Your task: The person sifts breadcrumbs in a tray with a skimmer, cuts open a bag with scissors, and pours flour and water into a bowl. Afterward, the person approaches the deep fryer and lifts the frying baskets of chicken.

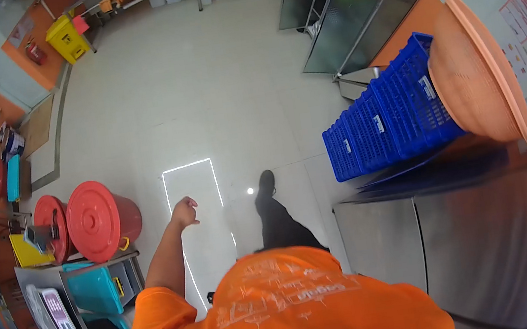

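Note:
My left hand [185,212] hangs over the tiled floor in front of my body. Its fingers are loosely bent, with a gap to the thumb, and nothing is in it. The nearest thing to it is a red lidded bucket [93,222] on the left, well apart from the hand. My right hand is out of sight. One leg in dark trousers [282,222] reaches forward below my orange shirt [285,316], ending in a dark shoe [267,183].
On the right stand stacked blue crates [379,121] with a large orange basin [472,68] on top, beside a stainless-steel cabinet [382,242]. Glass-panelled doors [347,38] are ahead right. Left are a metal rack [130,271] with teal bins and a yellow pedal bin [66,39].

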`<state>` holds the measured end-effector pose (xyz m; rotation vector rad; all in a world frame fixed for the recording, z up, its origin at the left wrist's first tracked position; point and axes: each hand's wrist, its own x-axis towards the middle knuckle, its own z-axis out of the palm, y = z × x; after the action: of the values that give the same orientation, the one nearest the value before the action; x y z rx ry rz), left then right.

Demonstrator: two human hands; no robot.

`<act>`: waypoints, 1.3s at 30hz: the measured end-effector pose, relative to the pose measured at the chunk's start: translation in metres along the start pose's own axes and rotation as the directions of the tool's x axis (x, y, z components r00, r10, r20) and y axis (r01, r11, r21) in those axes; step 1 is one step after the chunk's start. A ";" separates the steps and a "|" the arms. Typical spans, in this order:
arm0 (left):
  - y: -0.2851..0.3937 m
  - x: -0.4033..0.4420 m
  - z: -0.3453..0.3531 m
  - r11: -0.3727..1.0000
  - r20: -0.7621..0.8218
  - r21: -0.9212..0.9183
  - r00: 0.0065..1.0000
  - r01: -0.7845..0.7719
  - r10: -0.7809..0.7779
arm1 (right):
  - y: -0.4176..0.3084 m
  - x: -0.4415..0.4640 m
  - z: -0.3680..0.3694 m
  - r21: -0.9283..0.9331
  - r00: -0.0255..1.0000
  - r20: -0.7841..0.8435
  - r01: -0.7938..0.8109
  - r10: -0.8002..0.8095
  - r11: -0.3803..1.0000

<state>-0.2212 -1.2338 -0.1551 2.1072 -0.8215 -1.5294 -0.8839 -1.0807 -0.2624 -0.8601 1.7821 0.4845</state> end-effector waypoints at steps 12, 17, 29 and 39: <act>0.101 0.159 -0.024 0.832 -0.011 -0.311 0.873 0.460 -0.487 | -0.716 0.091 -0.434 -0.045 0.372 -0.601 0.868 -0.707 0.495; 0.045 0.291 -0.044 0.859 0.186 0.326 0.865 0.393 -0.467 | -0.924 0.065 -0.523 0.165 0.399 -0.578 0.912 -0.712 0.377; 0.581 0.667 -0.243 0.911 -0.115 -0.411 0.993 -0.026 -0.023 | -1.085 0.181 -0.548 -0.133 0.614 -0.308 0.729 -0.727 0.672; 0.717 0.706 -0.238 0.973 -0.210 -0.230 0.977 -0.005 -0.044 | -1.123 0.353 -0.766 -0.345 0.635 -0.657 0.228 -0.407 0.911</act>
<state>0.0045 -2.2426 -0.1271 2.0660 -0.5222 -1.3078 -0.5983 -2.4556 -0.2232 -1.6814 2.2238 0.0985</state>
